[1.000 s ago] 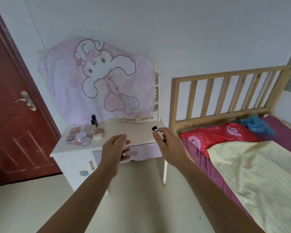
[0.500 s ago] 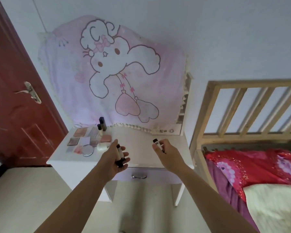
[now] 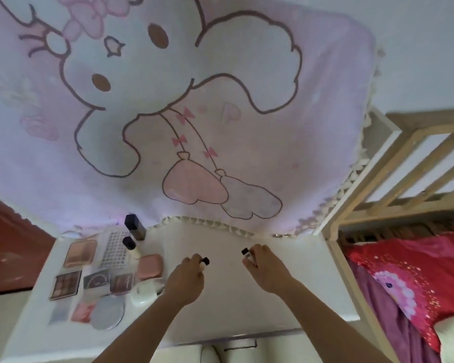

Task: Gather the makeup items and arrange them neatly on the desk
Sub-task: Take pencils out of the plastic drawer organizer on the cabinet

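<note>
Fingers of our left hand (image 3: 184, 281) curl round a capped tube (image 3: 204, 262), those of our right hand (image 3: 265, 269) round a second tube (image 3: 247, 254), over the table's (image 3: 247, 307) middle, likely bound for the palettes (image 3: 80, 254) near its left edge.

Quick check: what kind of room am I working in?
Likely a bedroom: a bed frame with red bedding stands beside the desk, which holds makeup palettes, and a cartoon blanket hangs behind.

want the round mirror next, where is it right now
In the head view the round mirror lies flat at the front left of the desk, between a pink item and a white case.
</note>
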`<action>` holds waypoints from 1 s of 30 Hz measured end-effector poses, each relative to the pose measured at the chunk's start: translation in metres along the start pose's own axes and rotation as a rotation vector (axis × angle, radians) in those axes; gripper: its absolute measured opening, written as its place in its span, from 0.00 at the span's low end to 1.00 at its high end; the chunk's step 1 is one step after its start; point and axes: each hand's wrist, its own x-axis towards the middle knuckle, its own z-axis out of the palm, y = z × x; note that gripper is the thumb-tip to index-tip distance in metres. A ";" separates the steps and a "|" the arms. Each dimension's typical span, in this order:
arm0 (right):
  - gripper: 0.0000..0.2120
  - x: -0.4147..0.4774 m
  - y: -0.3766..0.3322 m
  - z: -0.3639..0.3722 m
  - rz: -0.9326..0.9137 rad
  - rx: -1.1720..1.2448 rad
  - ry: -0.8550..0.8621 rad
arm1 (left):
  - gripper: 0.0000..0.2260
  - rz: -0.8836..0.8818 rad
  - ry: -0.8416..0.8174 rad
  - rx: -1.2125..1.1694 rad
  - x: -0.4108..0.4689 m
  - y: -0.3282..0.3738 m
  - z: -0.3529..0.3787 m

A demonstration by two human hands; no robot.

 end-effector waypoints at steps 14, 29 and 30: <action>0.17 0.148 -0.026 0.076 0.112 -0.121 -0.142 | 0.16 0.297 -0.045 0.423 0.163 -0.064 0.042; 0.22 0.154 -0.047 0.080 -0.015 0.016 -0.122 | 0.42 0.316 -0.101 0.349 0.163 -0.118 0.050; 0.22 0.152 -0.048 0.076 -0.025 0.012 -0.126 | 0.42 0.305 -0.096 0.346 0.160 -0.115 0.045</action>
